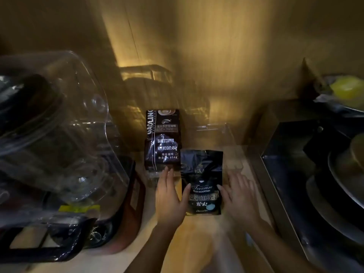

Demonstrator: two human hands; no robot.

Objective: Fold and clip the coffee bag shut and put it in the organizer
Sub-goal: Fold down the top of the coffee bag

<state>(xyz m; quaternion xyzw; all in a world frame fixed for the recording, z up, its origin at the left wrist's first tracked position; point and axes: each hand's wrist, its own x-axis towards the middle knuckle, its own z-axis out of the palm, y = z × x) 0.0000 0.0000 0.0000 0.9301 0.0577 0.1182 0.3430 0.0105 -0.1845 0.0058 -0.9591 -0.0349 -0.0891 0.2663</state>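
A dark coffee bag [202, 182] lies flat on a dim wooden bench [199, 237], its top unfolded and unclipped. Both hands are spread flat: the left hand [171, 198] touches the bag's left edge, the right hand [239, 198] its right edge, neither gripping. Behind the bag, a second coffee bag [162, 138] stands in what seems a clear organizer [216, 129], though blur makes that uncertain. No clip is visible. The slick bag could slide while being folded, spilling coffee through the unsealed top.
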